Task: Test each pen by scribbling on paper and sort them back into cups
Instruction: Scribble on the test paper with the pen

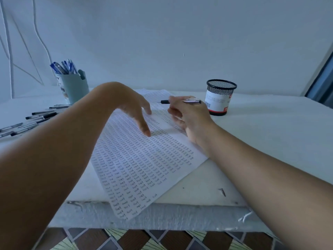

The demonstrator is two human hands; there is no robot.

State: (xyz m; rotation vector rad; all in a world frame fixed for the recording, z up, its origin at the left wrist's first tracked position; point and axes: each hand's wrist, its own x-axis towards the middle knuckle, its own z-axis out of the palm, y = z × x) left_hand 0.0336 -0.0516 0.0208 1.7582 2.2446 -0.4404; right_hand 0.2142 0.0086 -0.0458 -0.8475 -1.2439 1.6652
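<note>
A large sheet of paper (144,165) covered in rows of small marks lies across the table, its near corner hanging over the front edge. My right hand (189,114) grips a pen (180,101) held level above the sheet's far end, dark tip pointing left. My left hand (137,109) hovers over the paper with fingers relaxed and pointing down, holding nothing. A pale blue cup (74,87) with several blue pens stands at the back left. A black mesh cup (220,97) with a white and red label stands at the back right, just beyond my right hand.
Several loose black pens (30,120) lie in a pile on the table's left side. The white table (270,134) ends in a rough front edge, with patterned floor below. Thin cables hang on the wall at the far left.
</note>
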